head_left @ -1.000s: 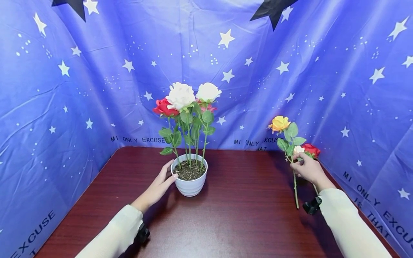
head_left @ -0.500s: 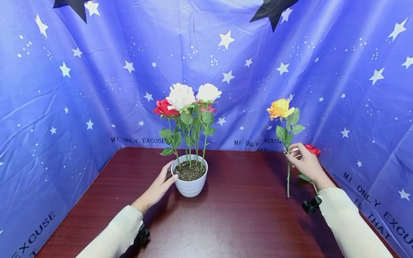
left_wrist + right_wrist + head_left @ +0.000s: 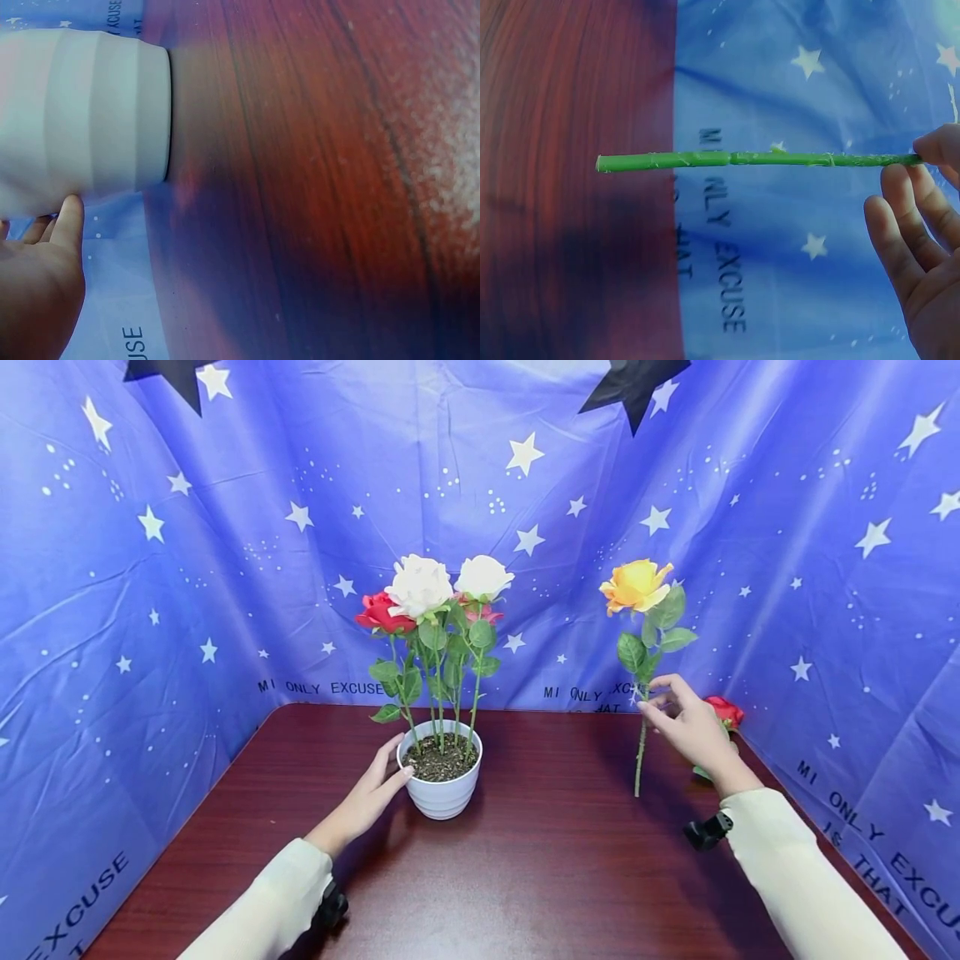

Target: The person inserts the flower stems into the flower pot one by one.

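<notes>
In the head view a white flower pot (image 3: 442, 798) of soil stands upright on the table. It holds two white roses (image 3: 420, 587), a red rose (image 3: 385, 612) and a pink rose (image 3: 480, 608). My left hand (image 3: 369, 795) holds the pot's left side, thumb at the front rim and fingers partly hidden behind. To the right, my right hand (image 3: 692, 727) pinches the stem of a yellow-orange rose (image 3: 636, 587), upright with its bloom on top. The right wrist view shows the bare lower stem (image 3: 727, 159) sticking out past the fingertips.
Another red rose (image 3: 724, 712) lies at the table's right edge, partly hidden behind my right hand. The dark reddish wooden table (image 3: 525, 877) is enclosed by a blue star-patterned cloth (image 3: 480, 460) at the back and both sides.
My right hand has lifted the yellow-orange rose and carried it leftward, bringing it more upright. The left hand and the pot stay in place.
</notes>
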A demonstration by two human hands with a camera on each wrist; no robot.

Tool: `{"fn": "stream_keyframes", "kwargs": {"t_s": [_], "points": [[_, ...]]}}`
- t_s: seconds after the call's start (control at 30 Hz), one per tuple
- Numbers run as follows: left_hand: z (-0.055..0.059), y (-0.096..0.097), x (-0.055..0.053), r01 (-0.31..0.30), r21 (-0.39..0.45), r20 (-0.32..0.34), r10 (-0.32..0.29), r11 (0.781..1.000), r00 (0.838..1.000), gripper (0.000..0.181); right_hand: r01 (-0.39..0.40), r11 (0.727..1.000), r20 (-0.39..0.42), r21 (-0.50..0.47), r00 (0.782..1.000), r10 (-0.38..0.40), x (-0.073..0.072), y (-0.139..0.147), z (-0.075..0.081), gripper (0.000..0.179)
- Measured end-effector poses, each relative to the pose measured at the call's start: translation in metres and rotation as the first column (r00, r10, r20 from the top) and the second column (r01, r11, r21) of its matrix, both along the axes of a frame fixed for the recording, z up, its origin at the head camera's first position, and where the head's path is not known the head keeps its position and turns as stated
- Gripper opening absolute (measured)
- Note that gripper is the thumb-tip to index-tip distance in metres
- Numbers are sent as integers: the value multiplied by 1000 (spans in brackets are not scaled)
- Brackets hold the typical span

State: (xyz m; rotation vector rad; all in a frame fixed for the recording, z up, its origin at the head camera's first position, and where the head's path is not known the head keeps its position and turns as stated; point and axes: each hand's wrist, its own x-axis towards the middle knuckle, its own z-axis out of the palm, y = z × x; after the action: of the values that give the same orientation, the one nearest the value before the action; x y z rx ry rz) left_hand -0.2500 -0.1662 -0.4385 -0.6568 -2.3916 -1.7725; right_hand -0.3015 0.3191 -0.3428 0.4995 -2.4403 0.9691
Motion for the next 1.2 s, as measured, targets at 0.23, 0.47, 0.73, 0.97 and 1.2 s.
{"fn": "stream_keyframes", "kwargs": {"t_s": [0.23,0.47,0.73,0.97,1.2], "points": [[-2,0,-1,-1,-6,2,1,1000,1000,64,-110,992,-9,-56,994,109,3,-23,12,28],[-3,0,-3,-1,-6,5,1,1000,1000,64,-167,983,-25,-80,986,165,4,-43,18,28],[-3,0,-2,-9,9,15,8,1000,1000,64,-239,965,-22,-111,971,238,6,-71,26,28],[-1,0,-1,-11,1,14,11,1000,1000,64,-289,951,-33,-109,957,287,10,-98,37,27],[-1,0,-1,-10,-4,4,10,1000,1000,64,-331,935,-51,-129,943,327,10,-126,42,27]]}}
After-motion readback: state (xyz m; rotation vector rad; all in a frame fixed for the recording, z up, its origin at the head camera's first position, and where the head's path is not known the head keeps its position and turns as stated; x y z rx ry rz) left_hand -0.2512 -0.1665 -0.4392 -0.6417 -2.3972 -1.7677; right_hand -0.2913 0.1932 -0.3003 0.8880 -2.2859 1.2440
